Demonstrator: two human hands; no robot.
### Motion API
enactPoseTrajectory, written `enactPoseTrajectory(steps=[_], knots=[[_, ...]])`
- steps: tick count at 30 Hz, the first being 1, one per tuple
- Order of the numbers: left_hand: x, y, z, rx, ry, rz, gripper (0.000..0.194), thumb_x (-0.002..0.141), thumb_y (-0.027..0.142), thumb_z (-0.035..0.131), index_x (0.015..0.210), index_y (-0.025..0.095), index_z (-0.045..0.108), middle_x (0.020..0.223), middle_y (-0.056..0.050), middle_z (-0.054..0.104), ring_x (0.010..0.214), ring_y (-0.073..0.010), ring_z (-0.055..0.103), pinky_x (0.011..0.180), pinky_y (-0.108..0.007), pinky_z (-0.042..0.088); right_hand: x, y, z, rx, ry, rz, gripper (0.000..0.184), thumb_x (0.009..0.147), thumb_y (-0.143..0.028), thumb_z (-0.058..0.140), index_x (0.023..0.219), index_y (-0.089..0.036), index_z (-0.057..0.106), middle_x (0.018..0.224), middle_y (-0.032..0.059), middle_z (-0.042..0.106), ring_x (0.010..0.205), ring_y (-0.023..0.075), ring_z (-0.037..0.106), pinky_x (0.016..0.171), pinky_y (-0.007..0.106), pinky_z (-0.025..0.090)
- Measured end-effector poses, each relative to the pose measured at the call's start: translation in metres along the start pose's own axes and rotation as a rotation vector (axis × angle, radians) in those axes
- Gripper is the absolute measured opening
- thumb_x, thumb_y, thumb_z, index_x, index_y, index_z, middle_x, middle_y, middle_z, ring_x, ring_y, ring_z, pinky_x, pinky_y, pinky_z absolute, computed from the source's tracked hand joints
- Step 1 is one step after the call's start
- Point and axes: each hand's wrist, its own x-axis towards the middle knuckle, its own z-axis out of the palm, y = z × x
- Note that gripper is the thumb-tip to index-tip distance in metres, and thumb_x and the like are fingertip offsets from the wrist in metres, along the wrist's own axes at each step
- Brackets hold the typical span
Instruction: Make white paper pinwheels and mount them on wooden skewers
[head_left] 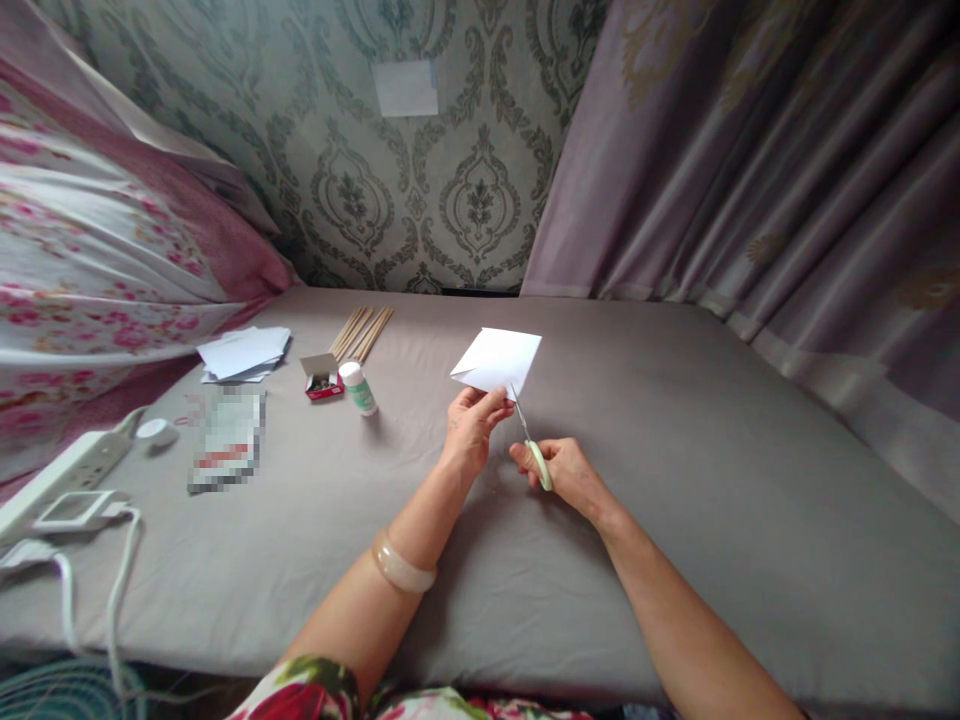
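1. Over the middle of a grey cloth-covered surface (675, 430), the folded sheet of plain white paper (501, 355) is held up, clear of the cloth.
2. Left hand (472, 430): gripping. The paper's near edge is pinched between thumb and fingers.
3. Right hand (566, 470): gripping. Its fingers are wrapped about the pale green handles of a pair of metal-bladed scissors (539, 466). The blades point away from the wearer and meet the paper's near right edge, just beside the left fingertips. How far the blades are parted cannot be told.
4. Progress, as judged: folding is done, as overlapping layers show at the left corner. Cutting appears at its start or partway; no severed piece is visible, and the length of any cut cannot be read. The remainder of the cut appears outstanding.
5. Left of the hands, apart from the work: a stack of loose white sheets (244, 352), a bundle of slim pale wooden sticks (363, 333), a small red cardboard box (325, 388) with its flap raised, and a white bottle with a green label (358, 390), standing upright.
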Motion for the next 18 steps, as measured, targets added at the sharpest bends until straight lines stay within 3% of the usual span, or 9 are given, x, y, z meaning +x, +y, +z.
enactPoseTrajectory(steps=[10,18], knots=[[-0.0005,0.0004,0.0016,-0.025,0.004,-0.001,0.033,0.05,0.026,0.083,0.073,0.013,0.063,0.07,-0.001,0.065,0.059,-0.0106,0.061,0.066,-0.028,0.049,0.0006,0.0001,0.0011,0.017,0.046,0.005,0.054,0.059,-0.068,0.067,0.051,-0.015,0.057,0.044,-0.0008,0.05,0.042,0.0081,0.038,0.044,0.024,0.03],[-0.0009,0.0006,0.0017,-0.028,-0.003,0.009,0.032,0.051,0.025,0.083,0.073,0.013,0.064,0.07,-0.001,0.065,0.059,-0.0103,0.06,0.065,-0.027,0.049,-0.0011,-0.0016,0.0025,-0.045,0.089,-0.052,0.051,0.067,-0.061,0.063,0.045,-0.016,0.052,0.041,-0.0024,0.045,0.042,0.0073,0.034,0.044,0.024,0.027]])
